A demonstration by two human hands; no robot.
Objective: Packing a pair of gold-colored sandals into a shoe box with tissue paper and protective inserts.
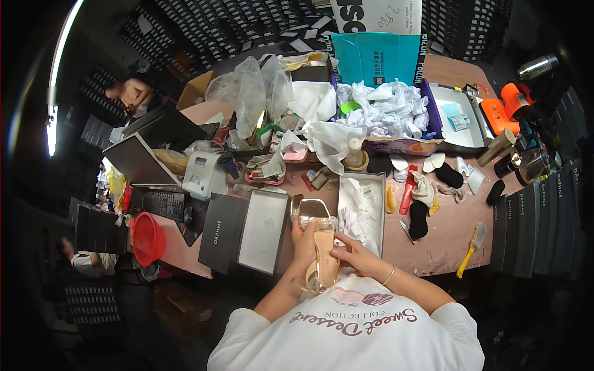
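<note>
Close to my body, I hold a beige sandal with its insole facing up. My left hand is closed round its left side. My right hand is closed at its right edge, thumb and fingertips on the sandal. Clear plastic and a shiny, dark-edged part show at the sandal's far end; I cannot make out whether that belongs to a second shoe. Just beyond my right hand lies an open shoebox with white tissue paper in it. Left of my left hand sits an open grey box part beside a dark lid.
A purple-sided box of crumpled white paper stands behind. Black socks, a red tool and a yellow-handled brush lie right. Dark shoeboxes line the right edge. Far left are a red basin, a monitor and a white printer.
</note>
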